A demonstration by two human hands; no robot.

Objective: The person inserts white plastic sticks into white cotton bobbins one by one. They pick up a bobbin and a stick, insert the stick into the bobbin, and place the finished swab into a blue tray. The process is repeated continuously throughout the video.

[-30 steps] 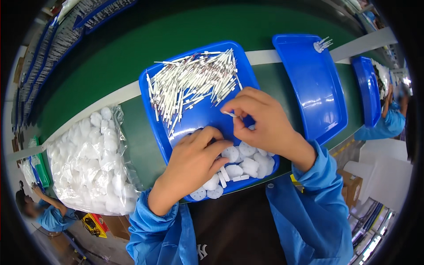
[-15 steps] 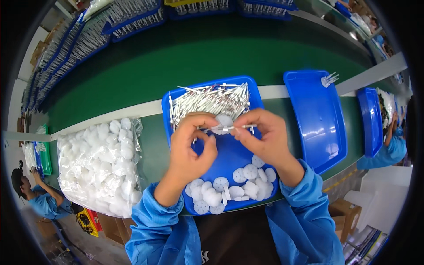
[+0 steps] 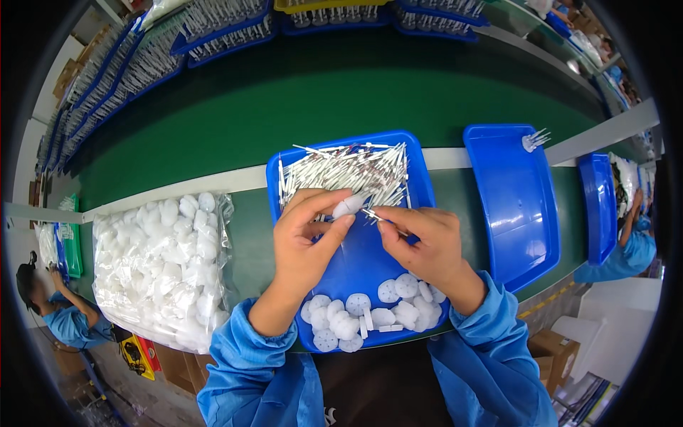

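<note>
Between thumb and forefinger my left hand (image 3: 309, 238) pinches a white round plastic disc (image 3: 347, 206), now tilted, with a thin stick seeming to stand out from it. Close to its right side, my right hand (image 3: 430, 249) is closed on thin pale sticks with dark parts (image 3: 371, 214); their number is hidden by the fingers. Both hands are above a blue tray (image 3: 348, 274). A heap of thin white sticks (image 3: 348, 171) fills its far end. Several white perforated discs (image 3: 358, 304) lie along its near edge.
Left of the tray lies a clear bag of white discs (image 3: 160, 263). A second blue tray (image 3: 516, 213) on the right carries a disc with upright sticks (image 3: 535, 140) at its far corner. Loaded blue trays (image 3: 228, 35) stand beyond the green surface. People work at both sides.
The disc has tilted in my left hand and is turned toward it. My right hand has shifted slightly right and down, and its sticks now point at the disc instead of lying across it.
</note>
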